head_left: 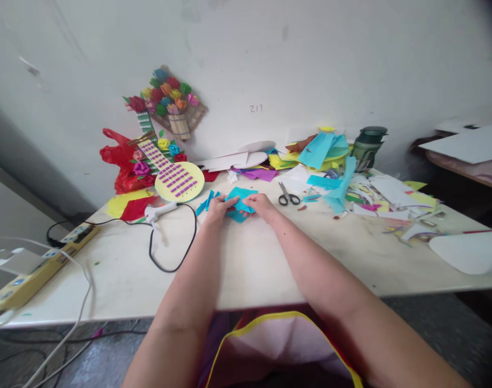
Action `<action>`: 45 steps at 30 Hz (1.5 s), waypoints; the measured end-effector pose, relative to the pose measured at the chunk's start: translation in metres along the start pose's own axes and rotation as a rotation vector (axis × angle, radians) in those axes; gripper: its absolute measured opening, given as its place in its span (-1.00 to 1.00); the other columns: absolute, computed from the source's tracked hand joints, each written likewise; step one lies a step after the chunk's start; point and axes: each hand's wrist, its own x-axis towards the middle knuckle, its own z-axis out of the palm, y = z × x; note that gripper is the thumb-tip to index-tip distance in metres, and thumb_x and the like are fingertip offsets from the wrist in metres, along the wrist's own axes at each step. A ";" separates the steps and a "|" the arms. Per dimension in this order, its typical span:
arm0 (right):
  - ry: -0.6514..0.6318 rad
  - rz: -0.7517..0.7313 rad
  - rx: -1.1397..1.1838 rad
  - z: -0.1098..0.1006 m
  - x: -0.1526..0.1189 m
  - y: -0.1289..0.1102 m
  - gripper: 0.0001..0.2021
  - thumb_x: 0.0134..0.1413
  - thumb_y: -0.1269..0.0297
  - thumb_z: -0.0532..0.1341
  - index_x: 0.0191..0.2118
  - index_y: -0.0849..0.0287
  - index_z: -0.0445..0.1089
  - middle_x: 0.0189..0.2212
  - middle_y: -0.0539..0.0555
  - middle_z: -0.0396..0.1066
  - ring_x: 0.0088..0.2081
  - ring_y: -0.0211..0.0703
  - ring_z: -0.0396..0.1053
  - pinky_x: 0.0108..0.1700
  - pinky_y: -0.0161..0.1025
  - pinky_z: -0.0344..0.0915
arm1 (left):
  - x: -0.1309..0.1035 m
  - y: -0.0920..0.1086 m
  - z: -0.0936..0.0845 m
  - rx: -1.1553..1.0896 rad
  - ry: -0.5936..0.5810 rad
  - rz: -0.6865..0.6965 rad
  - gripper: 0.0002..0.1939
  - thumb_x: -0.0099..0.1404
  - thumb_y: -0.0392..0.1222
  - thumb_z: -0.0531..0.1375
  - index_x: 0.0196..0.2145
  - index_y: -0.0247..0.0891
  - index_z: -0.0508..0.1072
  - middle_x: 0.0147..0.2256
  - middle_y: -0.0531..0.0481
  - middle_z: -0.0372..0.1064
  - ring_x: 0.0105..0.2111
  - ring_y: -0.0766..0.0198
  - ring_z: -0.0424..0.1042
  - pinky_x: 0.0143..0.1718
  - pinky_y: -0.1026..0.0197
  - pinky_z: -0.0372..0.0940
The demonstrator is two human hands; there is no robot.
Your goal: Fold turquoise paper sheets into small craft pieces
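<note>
Blue paper (241,193) is between my two hands, low over the middle of the table. My left hand (222,208) pinches its left side, fingers closed on it. My right hand (258,206) grips the right side with thumb and fingertips together. More blue paper spreads out beneath and behind the fingers, and my fingers partly cover it. Narrow blue strips (205,201) lie just left of my left hand. Black-handled scissors (289,198) rest on the table to the right of my right hand.
A glue gun (160,212) with a looped black cable lies left, near a yellow power strip (43,264). Behind stand a paper-flower ornament (180,180) and a red bag (120,161). Paper scraps (391,196) and a green bottle (367,149) are at the right. The table's front edge (254,306) is near.
</note>
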 end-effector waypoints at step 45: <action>0.014 0.032 0.172 -0.015 0.013 0.012 -0.79 -0.29 0.41 0.40 -0.42 0.30 0.43 -0.67 0.04 0.45 -0.70 -0.32 0.30 -0.62 -0.38 0.29 | -0.002 0.003 -0.014 -0.041 -0.265 -0.141 -0.69 -0.11 -0.24 0.41 -0.38 -0.35 0.46 -0.50 -0.03 0.49 -0.47 0.22 0.51 -0.31 0.21 0.40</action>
